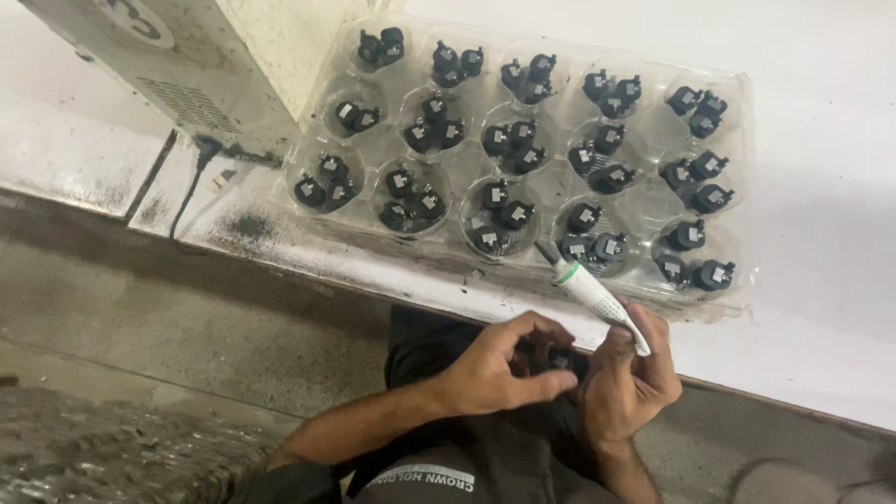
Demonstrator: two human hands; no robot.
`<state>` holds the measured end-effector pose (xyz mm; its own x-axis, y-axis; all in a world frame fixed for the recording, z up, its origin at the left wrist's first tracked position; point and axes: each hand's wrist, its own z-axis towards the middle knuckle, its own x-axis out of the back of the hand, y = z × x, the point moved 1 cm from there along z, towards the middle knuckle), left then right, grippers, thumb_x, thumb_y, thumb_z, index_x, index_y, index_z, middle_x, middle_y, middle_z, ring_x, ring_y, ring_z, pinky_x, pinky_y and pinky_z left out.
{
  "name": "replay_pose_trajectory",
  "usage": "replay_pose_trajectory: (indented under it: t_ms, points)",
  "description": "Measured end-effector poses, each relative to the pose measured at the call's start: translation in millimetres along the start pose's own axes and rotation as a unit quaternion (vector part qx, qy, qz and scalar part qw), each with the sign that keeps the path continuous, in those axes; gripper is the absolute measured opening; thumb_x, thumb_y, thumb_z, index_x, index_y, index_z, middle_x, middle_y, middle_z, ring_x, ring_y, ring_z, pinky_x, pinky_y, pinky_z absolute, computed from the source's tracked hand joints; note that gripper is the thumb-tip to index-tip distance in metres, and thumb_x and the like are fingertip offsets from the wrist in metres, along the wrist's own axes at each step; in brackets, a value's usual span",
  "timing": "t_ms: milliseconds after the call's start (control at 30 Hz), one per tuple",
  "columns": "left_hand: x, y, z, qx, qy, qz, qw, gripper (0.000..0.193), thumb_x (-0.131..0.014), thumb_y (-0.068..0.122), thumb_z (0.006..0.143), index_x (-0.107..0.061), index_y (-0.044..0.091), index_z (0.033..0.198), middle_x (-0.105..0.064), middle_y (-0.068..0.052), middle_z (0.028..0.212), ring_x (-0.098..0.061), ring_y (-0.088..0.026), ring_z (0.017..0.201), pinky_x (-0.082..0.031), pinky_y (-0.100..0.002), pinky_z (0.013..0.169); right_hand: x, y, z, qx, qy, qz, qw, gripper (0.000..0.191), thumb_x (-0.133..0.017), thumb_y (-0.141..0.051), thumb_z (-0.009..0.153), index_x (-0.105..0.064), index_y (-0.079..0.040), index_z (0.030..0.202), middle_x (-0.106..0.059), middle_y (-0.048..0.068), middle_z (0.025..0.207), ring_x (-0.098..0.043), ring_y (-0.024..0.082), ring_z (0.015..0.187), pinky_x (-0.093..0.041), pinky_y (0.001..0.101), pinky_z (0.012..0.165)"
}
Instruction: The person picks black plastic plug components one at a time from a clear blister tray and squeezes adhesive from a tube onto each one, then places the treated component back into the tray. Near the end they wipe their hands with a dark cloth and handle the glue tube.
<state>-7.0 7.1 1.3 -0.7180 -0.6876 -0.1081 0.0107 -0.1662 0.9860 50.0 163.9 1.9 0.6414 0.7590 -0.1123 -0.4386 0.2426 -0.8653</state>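
2 hands (560,373) pinch 1 small black part (558,357); right fingers (627,338) grip white tube (597,297).

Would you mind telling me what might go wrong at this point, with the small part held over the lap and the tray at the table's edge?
1. The small black part is pinched between both hands off the table; it may well drop to the floor.
2. The right hand also holds the white pen-like tool, so its grip is probably weaker.
3. The clear tray lies near the table edge; a bump might spill it.

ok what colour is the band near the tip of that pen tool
Green, on the white pen tool in the right hand; head view shows it.
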Motion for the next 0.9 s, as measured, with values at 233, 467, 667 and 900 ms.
replay_pose_trajectory:
  t_ms: [233,467,667,900]
  points:
    - [50,-5,16,0.007,0.153,-0.385,0.910,0.038,-0.070,0.003,0.100,-0.059,0.000,0.136,-0.066,-0.007,0.111,-0.067,-0.015,0.097,-0.063,-0.034,0.069,3,-4,-2,0.125,-0.036,-0.106,0.986,0.023,-0.054,0.011,0.106,-0.065,0.005,0.125,-0.067,0.018,0.116,-0.064,0.026,0.104,-0.051,0.0310,0.083]
    - [55,2,22,-0.013,0.175,-0.384,0.907,0.046,-0.067,0.005,0.100,-0.054,0.003,0.144,-0.066,-0.008,0.123,-0.066,-0.017,0.114,-0.065,-0.037,0.077,4,6,1,0.278,-0.078,-0.160,0.944,0.031,-0.061,0.014,0.095,-0.062,0.001,0.123,-0.067,0.018,0.109,-0.067,0.031,0.098,-0.055,0.0414,0.090]
    - [50,-5,25,-0.018,0.169,-0.381,0.909,0.047,-0.067,0.006,0.102,-0.053,0.002,0.147,-0.067,-0.009,0.123,-0.066,-0.017,0.114,-0.065,-0.038,0.079,3,13,7,0.304,-0.088,-0.190,0.929,0.028,-0.065,0.012,0.087,-0.064,0.001,0.113,-0.068,0.018,0.099,-0.067,0.033,0.093,-0.056,0.0454,0.087]
    - [46,-11,26,-0.017,0.168,-0.384,0.908,0.046,-0.067,0.006,0.103,-0.054,0.001,0.146,-0.068,-0.009,0.122,-0.066,-0.016,0.112,-0.065,-0.037,0.080,11,16,11,0.323,-0.098,-0.215,0.916,0.034,-0.063,0.015,0.086,-0.065,-0.001,0.117,-0.070,0.017,0.101,-0.067,0.029,0.091,-0.053,0.0432,0.085]
